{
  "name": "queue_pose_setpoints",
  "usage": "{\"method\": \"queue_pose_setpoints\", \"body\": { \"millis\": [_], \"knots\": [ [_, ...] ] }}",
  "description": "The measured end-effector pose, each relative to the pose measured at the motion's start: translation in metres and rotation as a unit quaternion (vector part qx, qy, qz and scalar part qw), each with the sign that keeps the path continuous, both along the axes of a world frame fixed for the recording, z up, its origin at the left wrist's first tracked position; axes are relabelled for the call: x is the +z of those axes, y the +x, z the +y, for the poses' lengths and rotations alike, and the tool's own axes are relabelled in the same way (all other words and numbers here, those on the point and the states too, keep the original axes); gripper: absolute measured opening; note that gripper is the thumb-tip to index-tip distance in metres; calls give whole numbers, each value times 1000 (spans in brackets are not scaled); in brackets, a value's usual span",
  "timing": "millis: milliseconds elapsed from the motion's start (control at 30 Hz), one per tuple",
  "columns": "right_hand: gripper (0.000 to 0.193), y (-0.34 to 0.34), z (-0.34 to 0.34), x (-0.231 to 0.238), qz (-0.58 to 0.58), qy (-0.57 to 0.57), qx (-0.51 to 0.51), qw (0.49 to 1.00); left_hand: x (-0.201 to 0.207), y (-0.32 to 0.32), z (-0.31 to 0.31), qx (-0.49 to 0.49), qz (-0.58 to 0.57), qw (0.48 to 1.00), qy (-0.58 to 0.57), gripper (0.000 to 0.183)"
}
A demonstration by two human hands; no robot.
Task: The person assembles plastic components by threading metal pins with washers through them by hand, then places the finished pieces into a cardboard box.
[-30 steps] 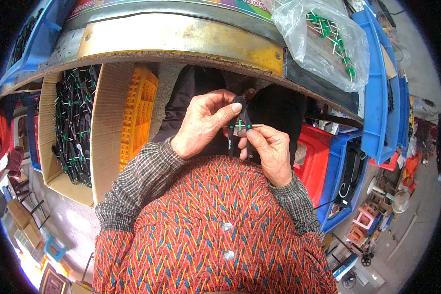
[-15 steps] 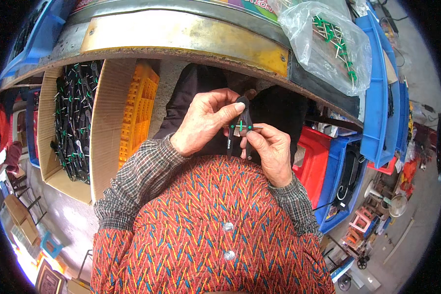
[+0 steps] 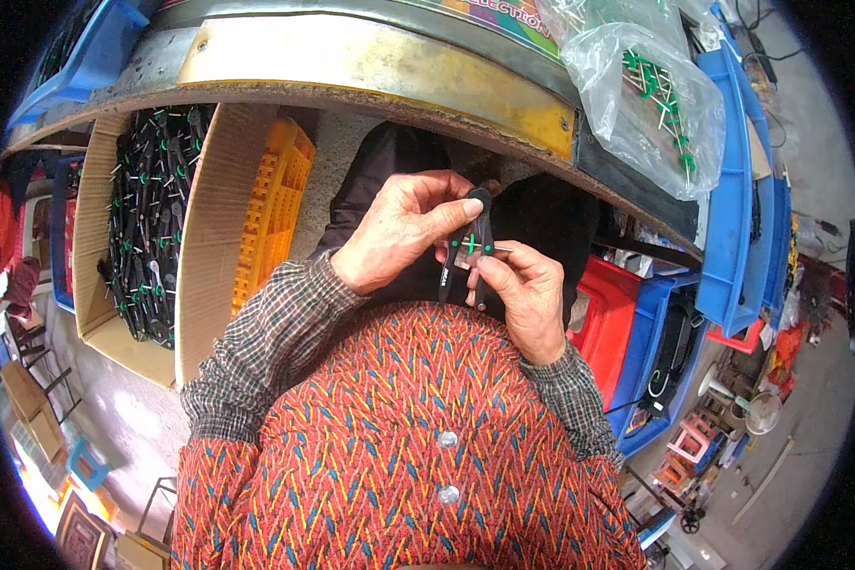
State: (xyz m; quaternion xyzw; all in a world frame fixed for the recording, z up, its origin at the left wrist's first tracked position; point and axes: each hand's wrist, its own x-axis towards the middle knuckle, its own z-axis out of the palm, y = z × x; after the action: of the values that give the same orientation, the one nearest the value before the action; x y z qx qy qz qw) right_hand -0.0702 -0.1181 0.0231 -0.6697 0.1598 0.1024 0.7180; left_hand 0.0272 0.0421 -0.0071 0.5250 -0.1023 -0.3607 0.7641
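The black two-armed plastic piece was in front of my belly, below the table's edge, its rounded end up and its arms pointing down, with a small green crosspiece and a thin metal pin between the arms. My left hand was pinched on the rounded end, I judge to steady it, while my right hand was clamped on the right arm near the pin, probably to keep the arms in line. To my left the open tan cardboard box held similar black pieces, seemingly within easy reach. Ahead on the right, the clear plastic bag of green-headed metal pins lay on the metal-edged table, likely for handy picking.
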Motion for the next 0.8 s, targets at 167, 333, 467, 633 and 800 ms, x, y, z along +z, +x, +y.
{"method": "queue_pose_setpoints", "body": {
  "millis": [167, 333, 467, 633, 800],
  "knots": [
    [18, 0, 2, 0, -8, 4, -13, 1000, -1, -1, 4, -3, -12, 1000, 6, 20],
    [18, 0, 2, 0, -29, 38, -54, 997, -3, -10, 7, -17, 4, 999, -40, 23],
    [20, 0, 0, -2, -54, 28, -55, 997, -1, -23, 6, 3, 12, 997, -75, 21],
    [25, 11, 3, 5, -66, 48, -41, 996, 2, -32, 4, 12, 7, 997, -74, 19],
    [18, 16, 3, 12, -76, 4, -32, 997, 10, -37, 0, 30, 9, 998, -57, 19]
  ]
}}
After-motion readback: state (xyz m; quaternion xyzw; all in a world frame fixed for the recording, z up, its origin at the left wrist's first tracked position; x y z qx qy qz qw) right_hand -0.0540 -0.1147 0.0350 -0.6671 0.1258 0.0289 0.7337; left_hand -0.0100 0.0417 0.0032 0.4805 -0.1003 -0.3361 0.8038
